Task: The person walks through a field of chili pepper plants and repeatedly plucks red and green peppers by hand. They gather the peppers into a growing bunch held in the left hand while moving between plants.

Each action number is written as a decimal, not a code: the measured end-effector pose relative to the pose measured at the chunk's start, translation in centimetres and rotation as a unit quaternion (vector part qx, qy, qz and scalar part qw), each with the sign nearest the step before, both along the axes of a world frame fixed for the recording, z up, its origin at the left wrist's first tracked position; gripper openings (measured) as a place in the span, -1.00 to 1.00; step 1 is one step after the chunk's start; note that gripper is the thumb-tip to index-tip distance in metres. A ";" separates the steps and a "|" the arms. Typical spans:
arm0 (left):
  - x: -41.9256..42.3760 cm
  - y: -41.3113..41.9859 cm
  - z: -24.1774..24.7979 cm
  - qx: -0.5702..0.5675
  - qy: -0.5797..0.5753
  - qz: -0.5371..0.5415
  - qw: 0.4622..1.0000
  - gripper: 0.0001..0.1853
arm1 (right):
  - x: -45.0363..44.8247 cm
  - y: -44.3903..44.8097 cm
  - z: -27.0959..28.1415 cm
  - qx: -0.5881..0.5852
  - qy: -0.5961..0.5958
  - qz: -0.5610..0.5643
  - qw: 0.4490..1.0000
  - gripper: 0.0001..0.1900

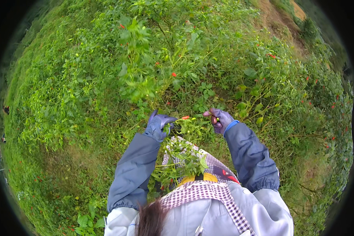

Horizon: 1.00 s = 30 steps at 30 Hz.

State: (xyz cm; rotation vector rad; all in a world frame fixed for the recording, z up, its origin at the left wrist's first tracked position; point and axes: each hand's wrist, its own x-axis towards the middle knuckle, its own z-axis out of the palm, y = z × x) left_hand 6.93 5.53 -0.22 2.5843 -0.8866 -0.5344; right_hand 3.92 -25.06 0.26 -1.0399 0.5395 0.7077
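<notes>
My left hand (160,124), in a purple-grey glove, is at a leafy chili branch (188,126) that hangs in front of the apron; its fingers are bent around part of the greenery. A red chili pepper (185,117) on this branch lies between my two hands. To its right, my right hand (219,119), gloved and stained reddish, has its fingers curled with a small green thing showing among them. More cut or bent stems and leaves (191,162) rest against the checkered apron (194,191).
Dense chili plants (76,73) with scattered red peppers surround me. A taller leafy stem (135,59) rises just ahead. Grass and weeds cover the ground. A bare dirt strip (283,26) runs at the upper right. Small dark shapes show at the far left edge.
</notes>
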 end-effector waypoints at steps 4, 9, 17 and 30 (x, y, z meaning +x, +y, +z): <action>-0.3 -0.2 -0.7 -0.096 -0.026 -0.034 0.994 -0.44 | 3.5 2.1 1.6 -0.132 -0.129 0.153 0.971 -0.66; -1.1 -0.6 -0.3 -0.152 -0.069 -0.026 0.986 -0.56 | 4.3 5.3 0.7 -0.156 -0.079 0.354 0.919 -0.68; -1.9 -1.2 0.0 -0.178 -0.051 0.014 0.983 -0.70 | 4.6 6.8 -2.3 -0.181 -0.171 0.333 0.909 -0.67; -2.0 -1.8 -1.4 -0.152 -0.040 0.296 0.942 -0.81 | 0.4 7.4 4.0 -0.508 -0.503 0.258 0.650 -0.64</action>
